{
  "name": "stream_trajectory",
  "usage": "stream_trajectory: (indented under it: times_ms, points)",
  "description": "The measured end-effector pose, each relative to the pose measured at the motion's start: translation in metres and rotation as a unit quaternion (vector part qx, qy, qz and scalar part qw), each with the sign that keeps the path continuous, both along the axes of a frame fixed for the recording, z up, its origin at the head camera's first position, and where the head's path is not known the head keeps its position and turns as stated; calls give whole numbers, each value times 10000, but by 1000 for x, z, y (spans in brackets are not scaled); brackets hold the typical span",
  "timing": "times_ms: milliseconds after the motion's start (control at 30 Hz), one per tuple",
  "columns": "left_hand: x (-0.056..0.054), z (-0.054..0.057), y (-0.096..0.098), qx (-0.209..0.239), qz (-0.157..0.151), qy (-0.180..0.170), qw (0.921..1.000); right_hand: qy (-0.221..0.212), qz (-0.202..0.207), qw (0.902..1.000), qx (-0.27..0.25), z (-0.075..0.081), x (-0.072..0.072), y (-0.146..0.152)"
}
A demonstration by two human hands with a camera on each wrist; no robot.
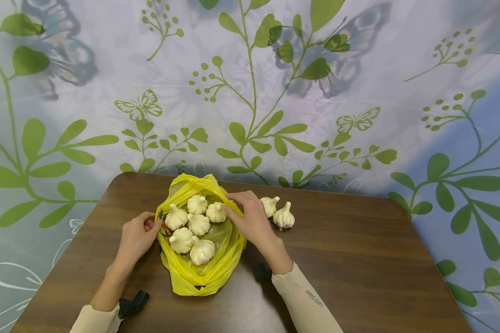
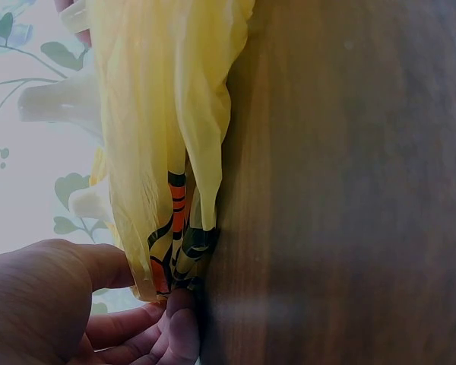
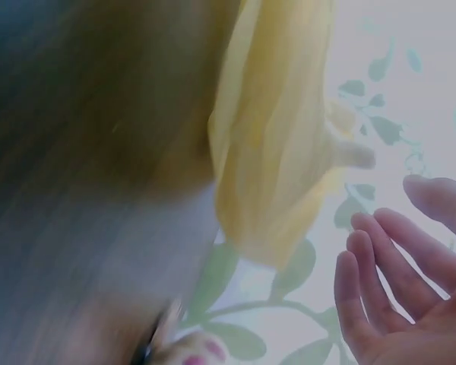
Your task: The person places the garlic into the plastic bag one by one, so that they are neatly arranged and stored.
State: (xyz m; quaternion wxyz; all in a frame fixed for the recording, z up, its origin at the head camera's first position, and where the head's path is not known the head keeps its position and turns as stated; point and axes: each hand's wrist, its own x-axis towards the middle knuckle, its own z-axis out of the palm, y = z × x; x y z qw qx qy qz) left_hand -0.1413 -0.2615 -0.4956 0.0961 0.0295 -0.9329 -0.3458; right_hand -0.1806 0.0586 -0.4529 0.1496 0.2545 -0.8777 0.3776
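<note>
A yellow plastic bag (image 1: 206,280) stands with its mouth wide, and several white garlic bulbs (image 1: 199,225) lie inside. My left hand (image 1: 138,236) is at the bag's left rim; in the left wrist view, its thumb and fingers (image 2: 110,266) pinch the printed edge. Over the right rim hovers my right hand (image 1: 252,219), fingertips close to the rightmost bulb (image 1: 215,212) in the bag. The right wrist view has that hand (image 3: 410,281) with loosely extended fingers, holding nothing and apart from the bag (image 3: 270,167). Two more garlic bulbs (image 1: 284,216) lie on the table just right of this hand.
The brown wooden table (image 1: 358,259) has rounded far corners. Behind its far edge hangs a backdrop (image 1: 250,92) with green leaves and butterflies. A black strap piece (image 1: 134,304) sticks out at the left wrist.
</note>
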Motion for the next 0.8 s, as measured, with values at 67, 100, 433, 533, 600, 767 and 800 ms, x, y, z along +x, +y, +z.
stream_trajectory:
  times_ms: [67,100,433,533,600,767,800]
  points:
    - [0,0,0,-9,-3,8,10000,38,-73,10000,-27,0,-1,6]
    - [0,0,0,-12,-5,9,10000,62,-125,9999,-20,0,-1,9]
    - [1,1,0,13,-23,1,10000,505,-609,9967,-174,4,-2,44]
    - [1,1,-1,-9,-11,30,10000,645,-771,9948,-179,5,-2,58]
    - [0,1,-1,-23,-9,55,10000,704,-851,9937,-217,6,-2,68]
    - [1,2,-1,-14,-47,71,10000,768,-1120,9903,-290,8,-3,95]
    - [1,2,-1,-15,-53,70,10000,770,-1169,9897,-290,8,-3,100]
